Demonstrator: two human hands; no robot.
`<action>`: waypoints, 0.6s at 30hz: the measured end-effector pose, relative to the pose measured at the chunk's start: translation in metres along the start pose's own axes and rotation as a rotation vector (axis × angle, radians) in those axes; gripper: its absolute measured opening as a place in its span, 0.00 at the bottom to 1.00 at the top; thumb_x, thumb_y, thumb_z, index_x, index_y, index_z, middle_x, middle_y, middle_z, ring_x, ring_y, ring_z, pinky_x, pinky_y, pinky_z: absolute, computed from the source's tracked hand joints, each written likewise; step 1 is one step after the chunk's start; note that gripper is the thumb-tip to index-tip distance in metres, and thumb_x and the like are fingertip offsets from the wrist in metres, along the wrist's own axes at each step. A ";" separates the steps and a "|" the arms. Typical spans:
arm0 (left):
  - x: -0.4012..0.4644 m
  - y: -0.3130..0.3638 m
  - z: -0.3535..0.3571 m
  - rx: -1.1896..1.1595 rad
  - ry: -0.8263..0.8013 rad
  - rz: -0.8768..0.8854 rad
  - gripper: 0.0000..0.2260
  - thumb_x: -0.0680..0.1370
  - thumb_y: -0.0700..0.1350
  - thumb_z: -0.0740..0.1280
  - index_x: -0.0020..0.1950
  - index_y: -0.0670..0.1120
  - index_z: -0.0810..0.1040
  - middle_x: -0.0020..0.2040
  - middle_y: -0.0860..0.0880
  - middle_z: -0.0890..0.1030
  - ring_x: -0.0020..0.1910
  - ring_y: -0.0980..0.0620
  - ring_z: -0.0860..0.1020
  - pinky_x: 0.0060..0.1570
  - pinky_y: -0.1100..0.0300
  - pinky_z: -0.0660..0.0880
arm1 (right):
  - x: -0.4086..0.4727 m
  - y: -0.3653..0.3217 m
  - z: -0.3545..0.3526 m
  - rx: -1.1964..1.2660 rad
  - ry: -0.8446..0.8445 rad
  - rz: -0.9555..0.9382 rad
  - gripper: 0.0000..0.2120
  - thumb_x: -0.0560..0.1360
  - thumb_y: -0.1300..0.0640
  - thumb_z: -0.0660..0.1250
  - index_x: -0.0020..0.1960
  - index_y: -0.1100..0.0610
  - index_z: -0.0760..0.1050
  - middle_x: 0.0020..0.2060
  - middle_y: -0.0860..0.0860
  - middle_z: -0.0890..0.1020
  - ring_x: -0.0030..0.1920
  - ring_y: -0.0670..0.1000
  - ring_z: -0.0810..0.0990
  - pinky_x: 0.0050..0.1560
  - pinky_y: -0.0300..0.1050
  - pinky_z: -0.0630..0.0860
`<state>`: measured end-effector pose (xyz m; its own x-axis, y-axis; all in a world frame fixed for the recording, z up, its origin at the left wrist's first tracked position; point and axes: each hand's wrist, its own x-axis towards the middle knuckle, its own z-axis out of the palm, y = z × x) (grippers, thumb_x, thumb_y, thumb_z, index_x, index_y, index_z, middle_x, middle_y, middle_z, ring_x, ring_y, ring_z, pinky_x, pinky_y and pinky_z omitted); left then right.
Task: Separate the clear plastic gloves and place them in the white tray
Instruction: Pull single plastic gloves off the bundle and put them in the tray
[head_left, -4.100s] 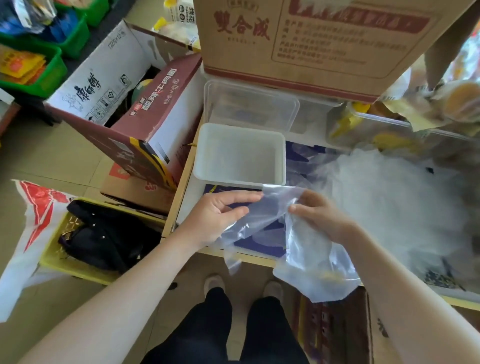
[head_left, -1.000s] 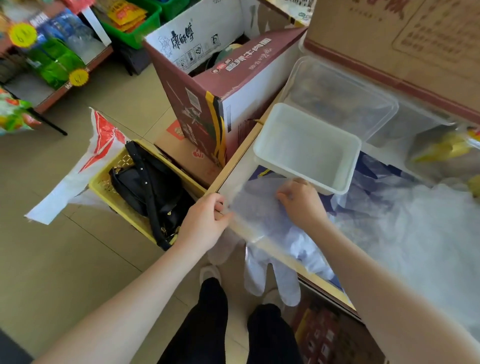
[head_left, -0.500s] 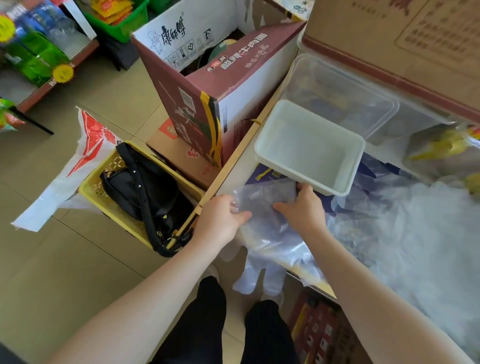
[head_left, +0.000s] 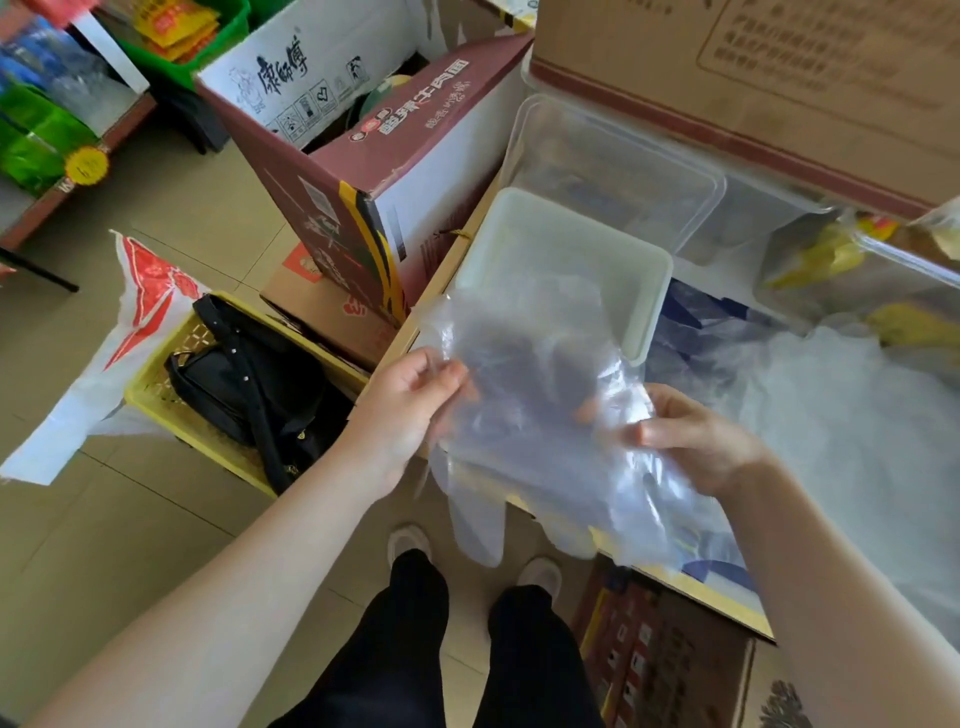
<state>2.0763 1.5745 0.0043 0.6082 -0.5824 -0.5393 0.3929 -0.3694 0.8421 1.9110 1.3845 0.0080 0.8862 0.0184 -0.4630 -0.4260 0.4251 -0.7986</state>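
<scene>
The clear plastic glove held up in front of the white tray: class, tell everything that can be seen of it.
The clear plastic glove is a thin, see-through film, crinkled and glossy where light catches it. It hangs in the air, finger sleeves pointing down toward the floor and cuff end up, overlapping the near rim of the white tray in the view. The left hand pinches its upper left edge; the right hand grips its right side. Whether it is one layer or several stuck together cannot be told.
</scene>
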 end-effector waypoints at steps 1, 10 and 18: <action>0.002 -0.002 0.003 0.095 0.010 0.014 0.11 0.79 0.46 0.63 0.52 0.37 0.76 0.46 0.38 0.81 0.47 0.36 0.79 0.50 0.48 0.77 | -0.002 0.001 -0.001 0.022 0.054 0.020 0.09 0.61 0.58 0.76 0.40 0.56 0.83 0.33 0.53 0.81 0.33 0.49 0.80 0.38 0.39 0.77; 0.013 -0.038 0.009 1.128 0.169 0.135 0.12 0.77 0.52 0.65 0.46 0.44 0.69 0.36 0.48 0.73 0.37 0.46 0.76 0.29 0.58 0.66 | 0.025 0.046 -0.011 -0.868 0.582 0.311 0.05 0.73 0.63 0.63 0.40 0.60 0.76 0.33 0.55 0.80 0.31 0.53 0.77 0.39 0.48 0.76; 0.011 -0.059 0.029 1.387 0.034 0.870 0.23 0.69 0.46 0.73 0.62 0.42 0.73 0.62 0.40 0.71 0.57 0.40 0.74 0.50 0.47 0.75 | 0.022 0.047 0.005 -1.095 0.820 0.149 0.10 0.78 0.49 0.60 0.54 0.54 0.72 0.46 0.50 0.79 0.42 0.54 0.79 0.42 0.49 0.78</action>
<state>2.0393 1.5689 -0.0509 0.3239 -0.9420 0.0873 -0.9278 -0.2983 0.2239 1.9120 1.4093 -0.0375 0.6227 -0.6964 -0.3568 -0.7701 -0.4647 -0.4371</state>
